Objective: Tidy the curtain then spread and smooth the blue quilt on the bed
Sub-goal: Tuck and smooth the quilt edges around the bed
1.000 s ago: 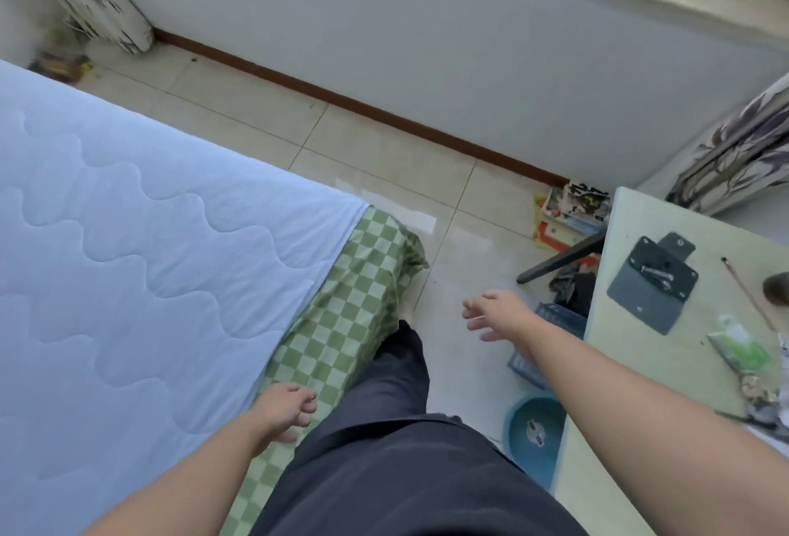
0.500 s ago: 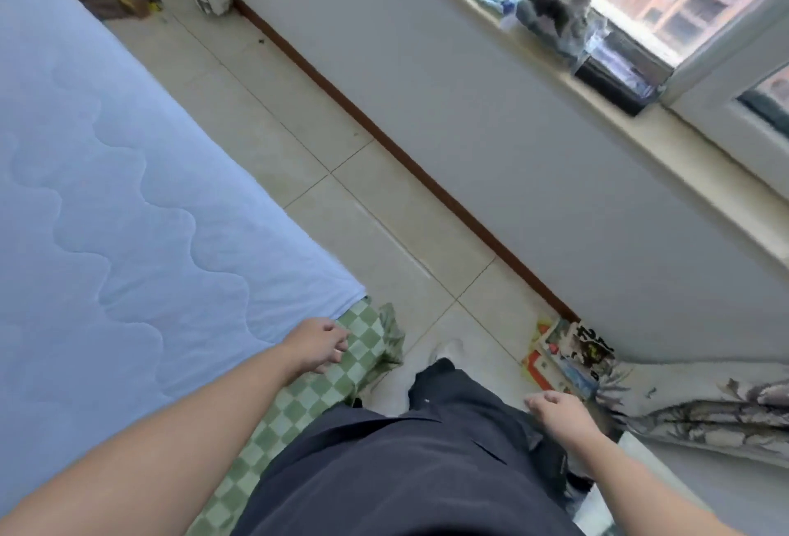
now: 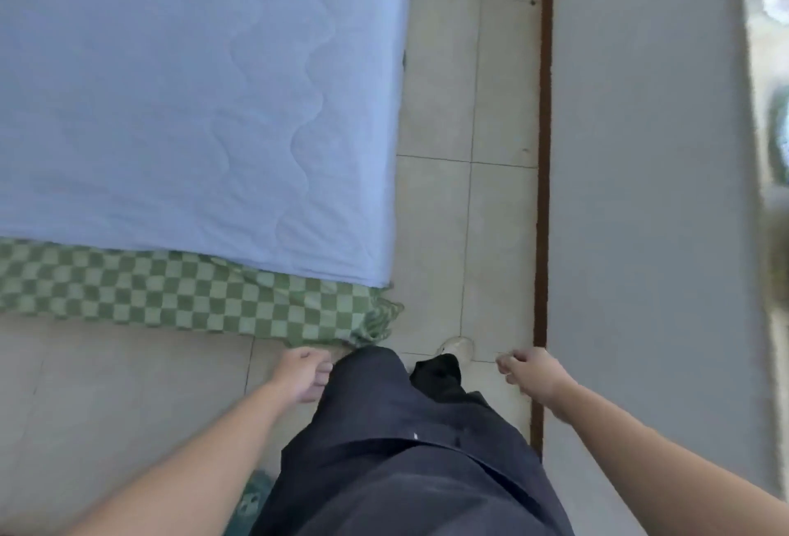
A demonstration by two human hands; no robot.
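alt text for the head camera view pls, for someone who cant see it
Looking straight down, a person in dark trousers stands at the corner of a bed, both hands empty: the left hand and the right hand hang loosely curled at the sides. A blue quilt lies flat on the bed over a green checked sheet, beside a tiled floor.

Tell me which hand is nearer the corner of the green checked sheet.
Left. The left hand hangs just below the green checked sheet at its corner, close to the fabric. The right hand is off to the corner's right, beyond the dark trouser leg, near the wall.
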